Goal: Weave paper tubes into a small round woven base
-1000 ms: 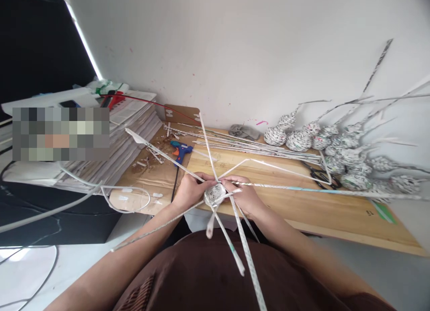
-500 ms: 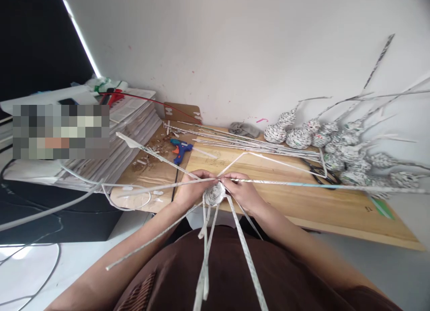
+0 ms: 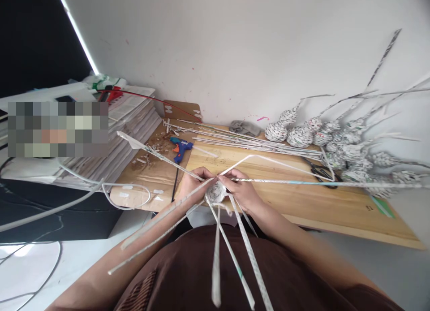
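Along the back, one pale, matt wall (image 3: 215, 51), flecked with small pink marks. Below it, one long desk (image 3: 325, 208) with a light-brown wooden top, its left part covered by flat brown cardboard (image 3: 146, 181) strewn with paper scraps. Pale grey floor (image 3: 403, 275) beyond the desk's near edge. At left, one black box-like cabinet (image 3: 90, 219), bearing one tall stack of white printed papers (image 3: 127, 131); a pixelated block hides part of it.

At the desk's right end, against the wall, one cluster of gourd-shaped woven newspaper forms (image 3: 300, 136), stems protruding. Left of these, one bundle of thin rolled-newspaper rods (image 3: 258, 145), lying lengthwise.

At centre, near the desk's front edge, the person's left hand (image 3: 195, 185) and right hand (image 3: 239, 190). Each grip is pinched together, thumb and fingers clamped on paper strips at the far rim of one small round woven newspaper piece (image 3: 215, 193), held between the hands, its strips radiating outward.

Smaller items: one soft grey cloth (image 3: 243, 128) by the wall; one blue hot-glue gun with orange trigger (image 3: 181, 149) on the cardboard; one black-handled pair of scissors (image 3: 322, 174) near the cluster.

Markings: one green patch (image 3: 382, 206) at the desk's right; beside it, one dark inscription (image 3: 369, 208), too small to read.
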A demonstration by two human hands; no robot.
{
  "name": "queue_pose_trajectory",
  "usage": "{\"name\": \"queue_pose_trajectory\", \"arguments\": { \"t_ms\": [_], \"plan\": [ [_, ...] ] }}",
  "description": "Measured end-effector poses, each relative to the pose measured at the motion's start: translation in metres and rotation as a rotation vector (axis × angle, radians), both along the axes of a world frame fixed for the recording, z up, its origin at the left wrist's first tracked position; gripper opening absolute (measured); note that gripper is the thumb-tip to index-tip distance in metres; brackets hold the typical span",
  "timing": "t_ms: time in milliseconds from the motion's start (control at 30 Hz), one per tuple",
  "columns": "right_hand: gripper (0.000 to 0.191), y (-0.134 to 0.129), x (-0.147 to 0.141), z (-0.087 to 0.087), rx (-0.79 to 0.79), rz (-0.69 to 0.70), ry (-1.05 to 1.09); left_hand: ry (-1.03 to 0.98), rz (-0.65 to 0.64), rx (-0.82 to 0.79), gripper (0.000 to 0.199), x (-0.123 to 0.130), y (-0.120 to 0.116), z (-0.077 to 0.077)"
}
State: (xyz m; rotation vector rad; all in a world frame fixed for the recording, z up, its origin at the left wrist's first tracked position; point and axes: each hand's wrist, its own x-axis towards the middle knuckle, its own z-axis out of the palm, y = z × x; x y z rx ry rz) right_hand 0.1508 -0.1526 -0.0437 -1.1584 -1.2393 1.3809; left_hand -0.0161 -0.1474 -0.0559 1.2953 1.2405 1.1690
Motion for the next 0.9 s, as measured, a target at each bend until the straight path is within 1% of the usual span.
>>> {"name": "queue_pose_trajectory", "arguments": {
  "t_ms": [67,167,233,333,400,467,533,567,633,733,833,900],
  "plan": [
    [0.025,0.001,-0.001,-0.002,0.022,0.012,-0.003,0.052,-0.009,0.003,0.023,-0.002,0.0,0.001],
    [0.02,0.001,0.0,-0.002,0.074,0.012,-0.088,0.131,-0.028,0.054,0.02,-0.005,-0.001,0.002],
    [0.018,0.001,0.0,0.0,0.105,-0.008,-0.15,0.126,-0.033,0.073,0.019,-0.007,-0.001,0.003],
    [0.016,0.001,0.001,0.004,0.106,-0.021,-0.161,0.106,-0.048,0.051,0.022,-0.009,0.001,0.008],
    [0.014,0.001,0.002,0.007,0.1,-0.02,-0.174,0.117,-0.102,0.025,0.026,-0.014,0.004,0.014],
    [0.012,0.001,0.004,0.009,0.091,-0.024,-0.202,0.096,-0.2,0.006,0.033,-0.021,0.006,0.02],
    [0.013,0.002,0.007,0.008,0.086,-0.013,-0.195,0.055,-0.302,-0.05,0.038,-0.029,0.009,0.026],
    [0.013,0.003,0.008,0.007,0.089,-0.003,-0.18,0.02,-0.328,-0.087,0.039,-0.033,0.01,0.028],
    [0.012,0.005,0.011,0.004,0.108,0.021,-0.161,-0.044,-0.354,-0.147,0.038,-0.04,0.011,0.031],
    [0.009,0.008,0.013,0.004,0.159,0.055,-0.204,-0.112,-0.385,-0.221,0.037,-0.046,0.014,0.032],
    [0.008,0.008,0.013,0.008,0.196,0.094,-0.247,-0.09,-0.406,-0.33,0.035,-0.047,0.02,0.031],
    [0.01,0.007,0.012,0.013,0.208,0.123,-0.258,-0.037,-0.439,-0.361,0.033,-0.045,0.024,0.031]
  ]
}}
